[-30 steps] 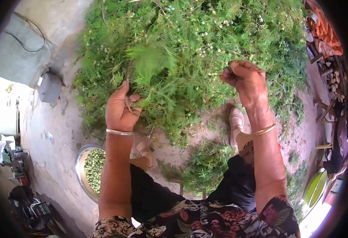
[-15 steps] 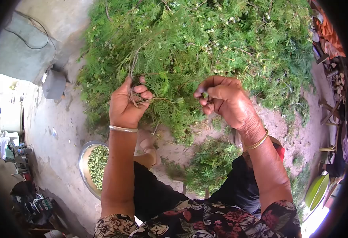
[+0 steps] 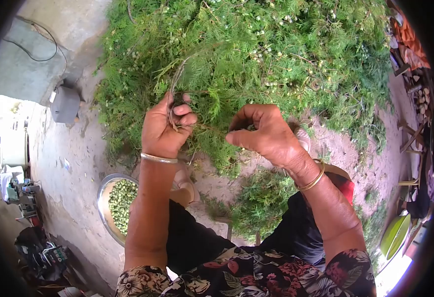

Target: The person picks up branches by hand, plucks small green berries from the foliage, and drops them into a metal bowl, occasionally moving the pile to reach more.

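My left hand (image 3: 168, 127), with a silver bangle at its wrist, is wrapped round the stem of a leafy branch (image 3: 177, 74). The branch rises from the fist towards the heap of green cuttings (image 3: 286, 59). To its right, my right hand (image 3: 264, 131) has its fingers curled and the thumb stretched forward near the leaves; whatever lies between its fingertips is hidden. A gold bangle circles that wrist. A metal basin (image 3: 104, 210) holding small green cones (image 3: 122, 203) stands on the ground left of my left forearm.
A smaller pile of greenery (image 3: 261, 198) lies between my legs. A grey container (image 3: 65, 105) stands at the left. A green basin (image 3: 394, 236) and stacked wood (image 3: 419, 101) are at the right.
My left hand has shifted slightly right with the branch. My right hand has moved left and lower, turning so its thumb points towards the left hand; the green bit at its fingertips no longer shows.
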### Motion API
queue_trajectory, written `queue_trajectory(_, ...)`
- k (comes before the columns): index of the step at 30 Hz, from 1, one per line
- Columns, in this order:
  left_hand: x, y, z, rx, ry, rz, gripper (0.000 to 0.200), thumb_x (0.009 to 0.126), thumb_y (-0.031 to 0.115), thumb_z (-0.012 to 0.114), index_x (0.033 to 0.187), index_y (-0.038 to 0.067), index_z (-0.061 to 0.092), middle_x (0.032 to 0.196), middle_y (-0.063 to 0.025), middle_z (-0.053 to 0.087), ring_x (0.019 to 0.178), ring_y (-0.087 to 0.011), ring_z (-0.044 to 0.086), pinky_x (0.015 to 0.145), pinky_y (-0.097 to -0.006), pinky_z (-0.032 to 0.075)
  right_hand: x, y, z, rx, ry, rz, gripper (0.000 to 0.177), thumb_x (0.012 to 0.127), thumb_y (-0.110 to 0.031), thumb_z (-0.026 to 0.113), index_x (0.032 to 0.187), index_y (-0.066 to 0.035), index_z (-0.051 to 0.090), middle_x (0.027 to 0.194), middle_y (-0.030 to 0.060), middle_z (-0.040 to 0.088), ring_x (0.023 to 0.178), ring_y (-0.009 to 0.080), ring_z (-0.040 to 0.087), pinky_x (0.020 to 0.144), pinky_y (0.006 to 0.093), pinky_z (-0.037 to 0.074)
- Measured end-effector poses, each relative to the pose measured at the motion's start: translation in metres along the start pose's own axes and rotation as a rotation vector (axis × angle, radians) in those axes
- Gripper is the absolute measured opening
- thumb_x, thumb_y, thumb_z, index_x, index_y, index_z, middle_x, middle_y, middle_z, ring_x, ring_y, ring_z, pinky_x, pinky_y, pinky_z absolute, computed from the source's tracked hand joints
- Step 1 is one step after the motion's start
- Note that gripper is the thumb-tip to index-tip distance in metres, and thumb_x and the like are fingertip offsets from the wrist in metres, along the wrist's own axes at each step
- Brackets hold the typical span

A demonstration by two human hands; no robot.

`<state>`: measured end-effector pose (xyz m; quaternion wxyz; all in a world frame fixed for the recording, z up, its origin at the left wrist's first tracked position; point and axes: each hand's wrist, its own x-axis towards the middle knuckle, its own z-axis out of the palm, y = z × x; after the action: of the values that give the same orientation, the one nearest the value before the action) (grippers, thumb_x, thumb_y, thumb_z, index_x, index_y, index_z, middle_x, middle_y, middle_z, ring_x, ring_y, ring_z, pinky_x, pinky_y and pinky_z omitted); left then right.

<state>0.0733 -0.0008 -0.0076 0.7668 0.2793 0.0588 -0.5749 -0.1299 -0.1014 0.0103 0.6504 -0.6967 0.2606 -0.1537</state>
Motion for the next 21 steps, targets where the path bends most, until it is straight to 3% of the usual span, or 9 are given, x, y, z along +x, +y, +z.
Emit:
queue_trajectory(4,0.002,0.006,0.001,-0.052,0.116,0.028,0.016,0.094,0.015,0.049,0.098,-0.001,0.05,0.079,-0.0089,0.055,0.052,-0.0089,0.044,0.046,-0.0235,0.03,-0.004,-0.008,-0.002,0.092,-0.014,0.052,0.02,0.072,-0.012,0.072,0.082,0.004,0.065,0.073,0.0066,0.064,0.068,0.0106,0.058,0.062,0.0264,0.048)
queue_trajectory(7,0.007,-0.001,0.003,-0.076,0.217,0.078,0.013,0.094,0.011,0.049,0.095,-0.002,0.047,0.078,-0.0082,0.054,0.048,-0.0069,0.04,0.041,-0.0219,0.028,-0.007,-0.011,0.001,0.146,-0.115,-0.023,0.019,0.071,-0.009,0.073,0.083,0.003,0.065,0.073,0.006,0.064,0.068,0.0094,0.058,0.061,0.0257,0.048)
queue_trajectory(14,0.024,-0.005,-0.013,-0.021,0.153,0.043,0.011,0.094,0.01,0.047,0.094,-0.001,0.045,0.076,-0.0085,0.05,0.047,-0.0066,0.039,0.041,-0.0219,0.029,-0.017,-0.019,-0.01,0.318,-0.188,-0.064,0.016,0.072,-0.005,0.073,0.082,0.004,0.065,0.072,0.004,0.063,0.064,0.0058,0.054,0.056,0.0211,0.044)
queue_trajectory(15,0.028,-0.001,-0.011,-0.065,0.303,0.147,0.012,0.095,0.011,0.045,0.094,-0.001,0.043,0.075,-0.0085,0.05,0.047,-0.0065,0.039,0.041,-0.0218,0.03,-0.02,-0.018,-0.014,0.419,-0.242,-0.092,0.015,0.073,-0.005,0.071,0.083,0.004,0.064,0.071,0.0043,0.062,0.062,0.0055,0.053,0.053,0.0203,0.043)
queue_trajectory(16,0.025,0.002,-0.013,-0.069,0.306,0.159,0.012,0.095,0.011,0.045,0.094,-0.001,0.043,0.075,-0.0085,0.05,0.047,-0.0065,0.039,0.041,-0.0218,0.03,-0.019,-0.019,-0.018,0.419,-0.255,-0.093,0.015,0.073,-0.005,0.071,0.083,0.004,0.064,0.071,0.0043,0.062,0.062,0.0055,0.053,0.053,0.0203,0.043)
queue_trajectory(18,0.026,0.011,-0.009,-0.087,0.204,0.148,0.014,0.096,0.012,0.044,0.092,-0.001,0.042,0.076,-0.0077,0.051,0.047,-0.0064,0.038,0.041,-0.0215,0.029,-0.021,-0.019,-0.026,0.643,-0.216,0.046,0.013,0.076,-0.003,0.065,0.087,0.005,0.062,0.071,0.0052,0.061,0.058,0.0052,0.051,0.049,0.0196,0.04)
queue_trajectory(20,0.022,0.012,-0.007,-0.074,0.17,0.093,0.014,0.097,0.013,0.044,0.093,0.0,0.042,0.078,-0.0077,0.05,0.047,-0.0063,0.037,0.042,-0.0213,0.028,-0.02,-0.02,-0.024,0.651,-0.144,0.114,0.014,0.08,-0.004,0.058,0.089,0.006,0.061,0.069,0.0052,0.059,0.055,0.0056,0.048,0.047,0.0193,0.038)
queue_trajectory(21,0.018,0.011,-0.007,-0.097,0.046,0.015,0.015,0.097,0.014,0.044,0.093,-0.001,0.042,0.078,-0.007,0.048,0.048,-0.0062,0.038,0.041,-0.0213,0.028,-0.018,-0.018,-0.024,0.662,-0.123,0.148,0.014,0.082,-0.007,0.058,0.088,0.005,0.061,0.069,0.005,0.058,0.054,0.0056,0.047,0.045,0.0192,0.037)
